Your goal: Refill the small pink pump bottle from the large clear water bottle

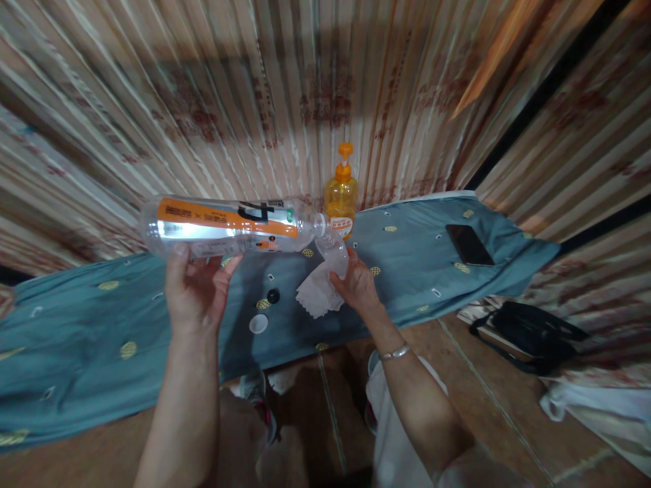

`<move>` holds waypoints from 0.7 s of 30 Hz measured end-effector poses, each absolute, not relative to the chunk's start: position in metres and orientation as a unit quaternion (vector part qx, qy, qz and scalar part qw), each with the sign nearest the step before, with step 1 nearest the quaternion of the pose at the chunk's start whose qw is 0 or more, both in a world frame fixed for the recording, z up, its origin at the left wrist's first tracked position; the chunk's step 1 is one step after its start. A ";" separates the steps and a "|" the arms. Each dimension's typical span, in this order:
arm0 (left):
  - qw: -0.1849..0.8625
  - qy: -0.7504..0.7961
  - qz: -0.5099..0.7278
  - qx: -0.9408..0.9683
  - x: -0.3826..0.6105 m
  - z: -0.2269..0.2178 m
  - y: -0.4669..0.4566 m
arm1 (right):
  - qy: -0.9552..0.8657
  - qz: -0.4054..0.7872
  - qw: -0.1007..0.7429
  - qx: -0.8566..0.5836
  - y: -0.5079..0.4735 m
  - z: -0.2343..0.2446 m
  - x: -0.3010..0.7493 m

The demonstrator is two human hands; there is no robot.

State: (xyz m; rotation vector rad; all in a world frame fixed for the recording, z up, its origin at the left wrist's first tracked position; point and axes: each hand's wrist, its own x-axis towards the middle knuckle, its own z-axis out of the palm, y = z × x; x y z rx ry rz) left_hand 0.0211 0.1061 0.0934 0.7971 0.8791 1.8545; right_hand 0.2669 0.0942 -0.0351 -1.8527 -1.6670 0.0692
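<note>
My left hand [198,281] grips a large clear plastic bottle [228,224] from below, near its base. The bottle lies nearly level, its orange and silver label facing me and its neck to the right. That neck meets the mouth of a small clear cup-like container [333,251], which tilts toward it in the fingers of my right hand [359,278]. Whether liquid passes between them I cannot tell. Beneath the small container a white scallop-edged cloth or tissue [318,291] rests on the covered surface. An orange pump bottle [342,196] stands upright just behind.
A blue-grey cloth with pineapple prints [407,271] covers the long surface. On it lie a black cap [273,295], a white cap [258,324] and a dark phone [468,245]. A striped curtain [228,102] hangs behind. A black bag [529,335] sits at the right.
</note>
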 end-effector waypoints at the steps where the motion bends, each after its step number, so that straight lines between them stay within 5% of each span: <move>1: 0.454 0.355 0.752 0.322 0.021 0.093 0.107 | -0.634 0.024 0.321 -0.703 0.094 -0.036 0.267; 21: 0.466 0.354 0.758 0.289 0.023 0.097 0.106 | -0.634 0.017 0.321 -0.703 0.096 -0.041 0.268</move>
